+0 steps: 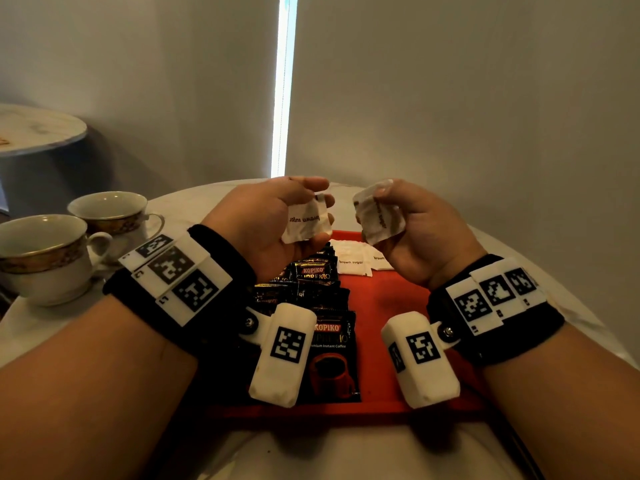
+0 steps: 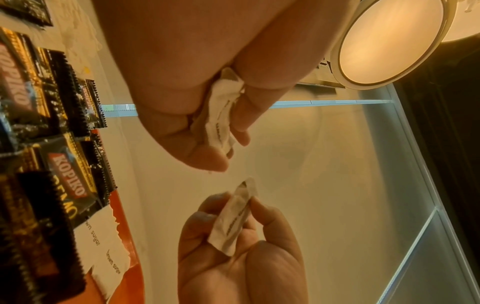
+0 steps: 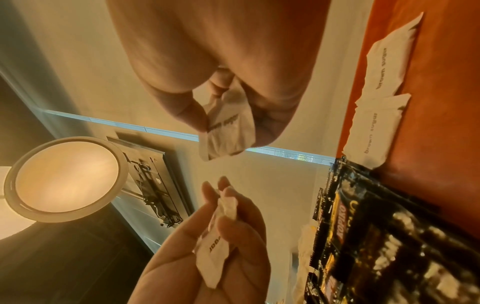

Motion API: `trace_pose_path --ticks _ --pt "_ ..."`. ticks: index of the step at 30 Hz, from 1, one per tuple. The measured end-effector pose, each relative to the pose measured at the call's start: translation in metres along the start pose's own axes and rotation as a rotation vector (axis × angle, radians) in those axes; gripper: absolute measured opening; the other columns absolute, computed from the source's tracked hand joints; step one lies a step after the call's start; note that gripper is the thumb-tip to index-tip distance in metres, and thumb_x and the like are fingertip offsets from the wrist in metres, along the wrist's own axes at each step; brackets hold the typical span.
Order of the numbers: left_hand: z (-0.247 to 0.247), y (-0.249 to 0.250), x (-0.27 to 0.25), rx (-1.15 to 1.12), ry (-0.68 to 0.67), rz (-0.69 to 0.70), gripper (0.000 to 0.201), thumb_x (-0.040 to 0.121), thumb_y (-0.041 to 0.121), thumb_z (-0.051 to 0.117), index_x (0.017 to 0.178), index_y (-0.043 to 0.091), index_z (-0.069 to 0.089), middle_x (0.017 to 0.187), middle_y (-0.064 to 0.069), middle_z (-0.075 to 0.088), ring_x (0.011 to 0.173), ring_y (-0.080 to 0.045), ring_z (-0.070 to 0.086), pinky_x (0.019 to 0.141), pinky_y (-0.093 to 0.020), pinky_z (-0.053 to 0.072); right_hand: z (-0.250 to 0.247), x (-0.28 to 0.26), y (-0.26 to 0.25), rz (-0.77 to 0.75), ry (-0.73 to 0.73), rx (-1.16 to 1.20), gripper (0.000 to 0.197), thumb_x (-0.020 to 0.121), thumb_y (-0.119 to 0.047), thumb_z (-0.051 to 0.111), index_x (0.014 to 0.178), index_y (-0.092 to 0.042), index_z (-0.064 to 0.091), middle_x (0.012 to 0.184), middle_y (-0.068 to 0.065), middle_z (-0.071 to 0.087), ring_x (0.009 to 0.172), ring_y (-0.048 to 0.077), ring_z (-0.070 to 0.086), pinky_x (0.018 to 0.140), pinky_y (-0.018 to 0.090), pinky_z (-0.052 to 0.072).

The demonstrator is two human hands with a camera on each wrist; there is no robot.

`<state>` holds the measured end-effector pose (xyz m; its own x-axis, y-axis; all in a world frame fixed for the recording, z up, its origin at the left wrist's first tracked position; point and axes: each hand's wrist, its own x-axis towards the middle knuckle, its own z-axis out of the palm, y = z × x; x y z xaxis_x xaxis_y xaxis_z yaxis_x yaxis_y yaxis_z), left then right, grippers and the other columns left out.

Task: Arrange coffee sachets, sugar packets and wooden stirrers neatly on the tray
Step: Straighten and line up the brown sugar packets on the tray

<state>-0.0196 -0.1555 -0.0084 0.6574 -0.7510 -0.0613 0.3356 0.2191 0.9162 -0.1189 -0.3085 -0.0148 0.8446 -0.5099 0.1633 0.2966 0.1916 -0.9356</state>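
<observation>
Both hands are raised mid-frame over the far end of the red tray [image 1: 388, 296], each with a white brown-sugar packet. The left hand [image 1: 273, 220] pinches its packet [image 1: 304, 221] between thumb and curled fingers; the right hand [image 1: 415, 230] has its fingers closed round a more crumpled packet [image 1: 379, 216]. These look light, thin paper pouches with loose grains inside, so they would likely crease or sag if squeezed; holding them by the flat sealed edges seems best. Two more sugar packets [image 1: 353, 259] lie flat at the tray's far edge, beside the row of dark coffee sachets [image 1: 322, 303] overlapping down the tray's left side. I see no stirrers.
</observation>
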Motion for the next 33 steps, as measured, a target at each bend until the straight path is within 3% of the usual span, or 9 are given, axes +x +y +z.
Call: trace_pose_path --ticks 2,4,7,10,14,19,22,26,33 --pt "0.001 -0.001 -0.002 -0.009 -0.046 -0.019 0.023 0.094 0.013 0.059 0.115 0.009 0.067 0.102 -0.01 0.065 0.073 -0.02 0.061 0.052 -0.027 0.053 0.001 -0.001 0.001 -0.002 -0.017 -0.037 0.004 0.091 -0.008 0.058 0.091 -0.007 0.062 0.077 0.006 0.065 0.064 0.013 0.06 0.055 0.024 0.048" --pt "-0.002 -0.003 0.0 0.056 -0.091 -0.006 0.04 0.085 0.02 0.069 0.123 0.008 0.065 0.101 -0.01 0.065 0.071 -0.019 0.061 0.053 -0.025 0.052 0.003 -0.003 0.002 -0.003 -0.037 -0.076 0.014 0.082 -0.009 0.065 0.096 -0.006 0.063 0.077 0.007 0.067 0.063 0.015 0.062 0.052 0.025 0.048" --pt "-0.003 -0.003 -0.002 0.168 -0.185 0.035 0.033 0.076 0.021 0.071 0.107 0.012 0.07 0.089 -0.008 0.072 0.069 -0.018 0.066 0.057 -0.026 0.054 0.007 -0.006 0.003 -0.007 -0.089 -0.134 0.02 0.083 -0.006 0.067 0.102 -0.002 0.065 0.08 0.007 0.069 0.064 0.015 0.064 0.052 0.025 0.049" --pt "-0.001 -0.002 -0.003 0.158 -0.172 0.036 0.01 0.089 0.009 0.064 0.096 0.012 0.07 0.08 -0.009 0.072 0.06 -0.015 0.065 0.056 -0.025 0.054 0.01 -0.007 0.002 -0.006 -0.102 -0.145 0.031 0.075 -0.01 0.069 0.105 -0.002 0.066 0.08 0.007 0.071 0.065 0.016 0.066 0.051 0.025 0.049" --pt "0.0 -0.003 0.001 0.082 -0.082 0.058 0.009 0.095 0.002 0.058 0.097 0.01 0.064 0.085 -0.014 0.07 0.055 -0.016 0.065 0.052 -0.025 0.054 0.008 -0.005 0.002 0.007 -0.071 -0.097 0.043 0.074 -0.015 0.069 0.115 -0.001 0.063 0.089 0.011 0.07 0.069 0.018 0.065 0.057 0.027 0.048" --pt "-0.001 -0.001 0.003 -0.005 -0.026 0.05 0.011 0.093 0.0 0.059 0.097 0.01 0.062 0.095 -0.021 0.066 0.06 -0.021 0.063 0.053 -0.027 0.055 0.007 -0.004 0.002 0.017 -0.047 -0.078 0.032 0.08 -0.014 0.066 0.109 -0.002 0.061 0.084 0.011 0.07 0.057 0.012 0.064 0.051 0.022 0.047" --pt "-0.001 -0.002 0.002 0.041 -0.069 0.05 0.024 0.08 0.012 0.07 0.103 0.01 0.064 0.101 -0.019 0.066 0.07 -0.021 0.063 0.055 -0.026 0.056 0.007 -0.004 0.002 0.01 -0.05 -0.127 0.014 0.089 -0.009 0.061 0.103 -0.004 0.063 0.082 0.01 0.069 0.057 0.012 0.063 0.051 0.023 0.046" --pt "0.0 -0.002 0.003 0.039 -0.048 0.056 0.014 0.094 0.017 0.064 0.105 0.009 0.063 0.091 -0.015 0.069 0.059 -0.017 0.064 0.052 -0.026 0.054 0.007 -0.003 0.004 0.016 -0.05 -0.165 0.014 0.089 -0.01 0.062 0.102 -0.005 0.064 0.086 0.012 0.069 0.066 0.017 0.062 0.053 0.026 0.043" --pt "0.0 -0.002 0.004 -0.027 -0.016 0.024 0.019 0.094 0.016 0.064 0.11 0.006 0.062 0.089 -0.012 0.063 0.056 -0.017 0.061 0.051 -0.025 0.053 -0.007 0.003 -0.005 -0.035 -0.005 -0.196 0.004 0.094 -0.011 0.059 0.097 -0.01 0.062 0.085 0.009 0.07 0.065 0.015 0.06 0.053 0.027 0.035"
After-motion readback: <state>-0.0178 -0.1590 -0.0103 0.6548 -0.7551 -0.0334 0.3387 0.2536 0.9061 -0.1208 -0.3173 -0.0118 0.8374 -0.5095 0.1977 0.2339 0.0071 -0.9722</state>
